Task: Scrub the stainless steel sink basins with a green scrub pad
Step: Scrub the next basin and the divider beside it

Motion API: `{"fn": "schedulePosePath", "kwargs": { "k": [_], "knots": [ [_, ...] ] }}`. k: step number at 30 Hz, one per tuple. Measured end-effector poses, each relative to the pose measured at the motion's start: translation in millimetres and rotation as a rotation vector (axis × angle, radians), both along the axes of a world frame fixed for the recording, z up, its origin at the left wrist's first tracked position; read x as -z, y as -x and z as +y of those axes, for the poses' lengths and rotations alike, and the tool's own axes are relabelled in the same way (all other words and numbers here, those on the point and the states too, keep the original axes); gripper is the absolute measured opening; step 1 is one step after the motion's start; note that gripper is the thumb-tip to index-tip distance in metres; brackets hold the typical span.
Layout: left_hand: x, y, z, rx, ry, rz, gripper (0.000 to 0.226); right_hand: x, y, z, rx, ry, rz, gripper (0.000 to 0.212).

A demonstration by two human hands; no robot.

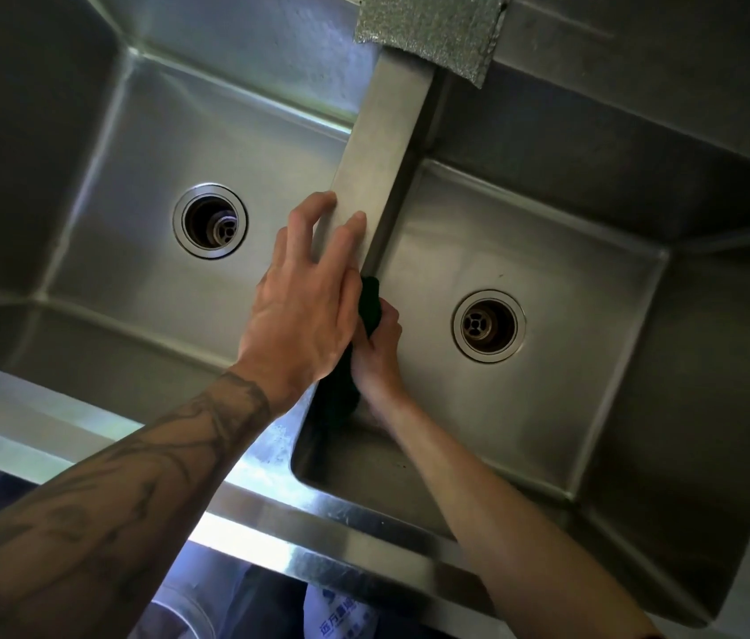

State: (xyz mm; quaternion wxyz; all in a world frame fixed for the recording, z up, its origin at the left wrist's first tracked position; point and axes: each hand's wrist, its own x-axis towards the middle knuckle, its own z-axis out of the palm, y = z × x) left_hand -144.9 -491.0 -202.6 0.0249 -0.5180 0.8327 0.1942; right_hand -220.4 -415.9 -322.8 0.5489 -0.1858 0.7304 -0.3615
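Green scrub pad (369, 301) is gripped in the right hand (377, 357) against the wall of the right basin (525, 408), under the divider (382, 145) where the left hand (308, 311) rests with fingers spread. Below the steel rim (318, 560) a white bag (341, 615) shows blue Chinese characters (too blurred to read); embossed foil (433, 30) covers the divider's far end.

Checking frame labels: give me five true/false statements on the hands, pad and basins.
1. The right hand holds the green scrub pad. True.
2. The pad lies in the left-side basin. False: it is held at the divider wall inside the right basin.
3. The left hand rests on the divider's top. True.
4. Only one drain is visible. False: a left drain and a right drain both show.
5. The left hand grips a bottle. False: it holds nothing.
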Motion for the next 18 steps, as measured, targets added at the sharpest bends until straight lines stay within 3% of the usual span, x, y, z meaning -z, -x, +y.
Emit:
{"fn": "schedulePosePath", "kwargs": {
  "k": [2, 5, 9, 14, 18],
  "knots": [
    [3, -1, 2, -0.019, 0.025, 0.042, 0.055, 3, 3, -5, 0.015, -0.054, -0.048, 0.043],
    [7, -2, 5, -0.061, 0.066, 0.171, 0.046, -8, 0, 16, -0.015, 0.051, -0.102, 0.039],
    [8, -15, 18, -0.149, 0.029, 0.283, 0.041, -19, 4, 50, -0.211, 0.144, -0.129, 0.026],
    [-2, -60, 80, -0.210, -0.010, 0.114, 0.053, -4, 9, 37, -0.364, -0.047, -0.033, 0.035],
    [-11, -69, 131, -0.280, -0.019, -0.015, 0.058, -17, 13, 60, -0.490, -0.020, -0.062, 0.029]
  ]
}}
